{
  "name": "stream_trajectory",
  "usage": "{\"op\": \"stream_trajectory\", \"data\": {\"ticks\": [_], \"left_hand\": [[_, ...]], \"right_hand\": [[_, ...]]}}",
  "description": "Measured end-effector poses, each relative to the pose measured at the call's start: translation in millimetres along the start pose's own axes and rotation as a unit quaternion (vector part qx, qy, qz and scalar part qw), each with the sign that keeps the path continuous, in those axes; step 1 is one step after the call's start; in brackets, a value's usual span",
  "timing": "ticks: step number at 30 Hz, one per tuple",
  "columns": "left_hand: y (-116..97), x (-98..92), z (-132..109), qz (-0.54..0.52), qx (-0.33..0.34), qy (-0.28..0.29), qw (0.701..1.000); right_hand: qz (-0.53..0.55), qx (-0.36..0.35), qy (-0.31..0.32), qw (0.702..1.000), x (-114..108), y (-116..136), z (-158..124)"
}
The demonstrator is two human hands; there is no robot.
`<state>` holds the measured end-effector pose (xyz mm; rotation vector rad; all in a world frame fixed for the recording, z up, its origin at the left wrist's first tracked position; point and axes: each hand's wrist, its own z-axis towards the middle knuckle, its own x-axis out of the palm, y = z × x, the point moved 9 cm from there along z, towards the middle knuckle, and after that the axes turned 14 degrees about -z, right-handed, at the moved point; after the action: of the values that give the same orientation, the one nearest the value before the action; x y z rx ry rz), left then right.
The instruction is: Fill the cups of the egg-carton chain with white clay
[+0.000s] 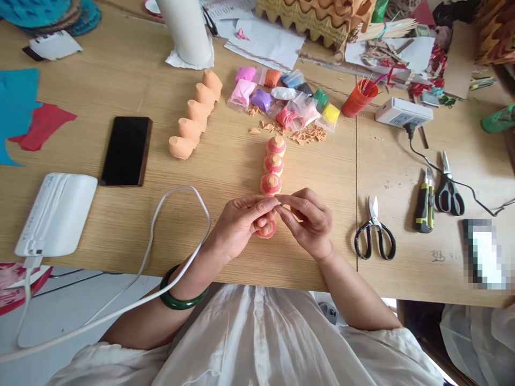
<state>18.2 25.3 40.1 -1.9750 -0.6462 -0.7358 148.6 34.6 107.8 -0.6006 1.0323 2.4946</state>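
the fingertips of the left hand [238, 220] and right hand [311, 222] come together above a knobbly red-and-orange strip [271, 165], hiding part of its row of domes from twelve to six o'clock; what either grips, if anything, i cannot tell. between ten and eleven lies a matte, plain peach strip [197, 112], at one curly orange scraps [309, 135], and at twelve crinkled clear packets [284, 94], overlapping, brightly filled.

Two hands [241, 222], two scissors [374, 219] (one utility knife [425, 208])
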Motion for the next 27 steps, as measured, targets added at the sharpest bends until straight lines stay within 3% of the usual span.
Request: {"op": "stream_trajectory", "data": {"ticks": [10,16,27], "left_hand": [[-3,0.7,0,-0.028,0.004,-0.008,1.0],[-6,-5.7,-2,0.025,0.039,-0.032,0.998],[-9,-3.5,-3,0.058,0.053,-0.006,0.997]], "right_hand": [[-0.014,-0.011,0.006,1.0,3,1,-2],[-0.048,-0.013,-0.001,0.999,-1,5,-1],[0.012,-0.001,0.017,1.0,2,5,1]]}}
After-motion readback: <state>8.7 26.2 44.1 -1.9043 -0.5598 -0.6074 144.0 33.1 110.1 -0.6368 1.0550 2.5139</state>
